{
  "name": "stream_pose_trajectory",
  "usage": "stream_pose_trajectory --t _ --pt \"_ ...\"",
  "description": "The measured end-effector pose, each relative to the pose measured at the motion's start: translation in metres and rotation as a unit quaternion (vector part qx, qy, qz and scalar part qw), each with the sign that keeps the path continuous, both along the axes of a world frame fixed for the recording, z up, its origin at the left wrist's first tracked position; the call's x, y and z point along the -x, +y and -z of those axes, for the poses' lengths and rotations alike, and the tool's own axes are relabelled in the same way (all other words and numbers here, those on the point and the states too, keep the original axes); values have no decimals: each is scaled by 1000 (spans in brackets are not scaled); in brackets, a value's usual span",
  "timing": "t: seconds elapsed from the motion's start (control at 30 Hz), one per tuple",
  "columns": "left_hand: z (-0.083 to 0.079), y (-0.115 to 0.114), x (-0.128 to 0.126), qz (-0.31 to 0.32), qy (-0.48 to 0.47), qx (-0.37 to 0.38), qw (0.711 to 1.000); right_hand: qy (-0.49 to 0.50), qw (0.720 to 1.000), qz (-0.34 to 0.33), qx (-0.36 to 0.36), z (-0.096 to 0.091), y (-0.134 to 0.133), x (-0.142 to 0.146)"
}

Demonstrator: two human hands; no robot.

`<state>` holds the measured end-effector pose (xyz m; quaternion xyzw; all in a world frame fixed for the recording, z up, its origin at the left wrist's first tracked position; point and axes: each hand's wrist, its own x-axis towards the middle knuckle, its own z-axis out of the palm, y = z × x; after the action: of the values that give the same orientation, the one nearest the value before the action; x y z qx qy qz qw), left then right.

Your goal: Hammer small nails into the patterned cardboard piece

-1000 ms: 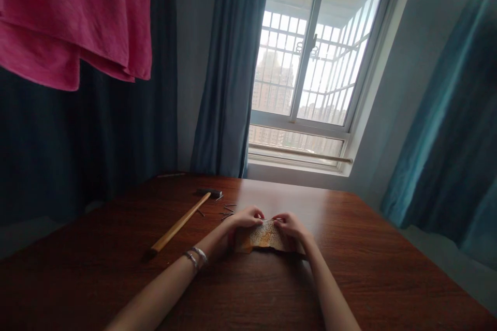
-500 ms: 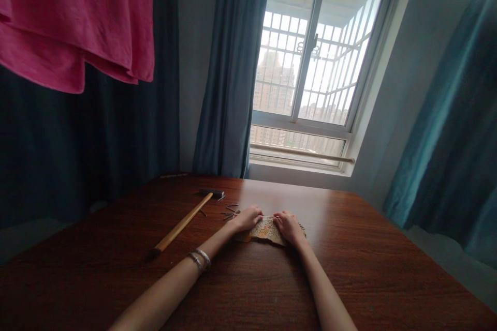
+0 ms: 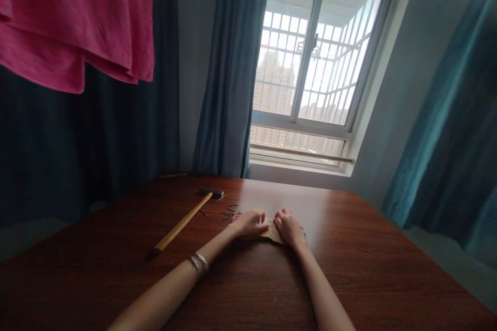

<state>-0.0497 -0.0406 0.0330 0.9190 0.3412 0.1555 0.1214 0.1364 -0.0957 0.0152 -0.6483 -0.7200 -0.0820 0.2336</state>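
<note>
Both my hands rest on a small speckled orange-tan piece lying flat on the dark wooden table. My left hand, with bracelets on its wrist, curls its fingers over the piece's left part. On the right part sits my right hand, fingers bent and pressed down on it. The two hands almost touch and cover most of the piece, so I cannot make out what it is.
A hammer with a long wooden handle lies on the table to the left. Several loose nails are scattered beside its head. Pink cloth hangs at the upper left. A barred window and teal curtains stand behind.
The piece was held tilted up towards me and now lies flat on the table. Both hands have moved forward and down with it and closer together.
</note>
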Motion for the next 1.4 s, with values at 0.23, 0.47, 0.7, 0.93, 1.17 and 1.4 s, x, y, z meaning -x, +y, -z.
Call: stream_pose_trajectory --t 0.23,0.47,0.7,0.93,1.17,1.4 --pt "0 5 3 33 7 88 996 44 999 9 15 3 -3 -4" --pt "4 0 2 27 -21 85 996 61 998 10 26 3 -3 -5" --pt "-19 31 21 -2 -73 183 980 58 998 5 18 4 -4 -8" --pt "-64 65 105 -325 62 139 933 63 997 25 -20 -8 -8 -6" --pt "-62 61 130 -422 120 129 890 45 998 15 -34 -14 -10 0" --pt "-49 61 124 -435 91 79 892 61 997 36 -41 -13 -10 -8"
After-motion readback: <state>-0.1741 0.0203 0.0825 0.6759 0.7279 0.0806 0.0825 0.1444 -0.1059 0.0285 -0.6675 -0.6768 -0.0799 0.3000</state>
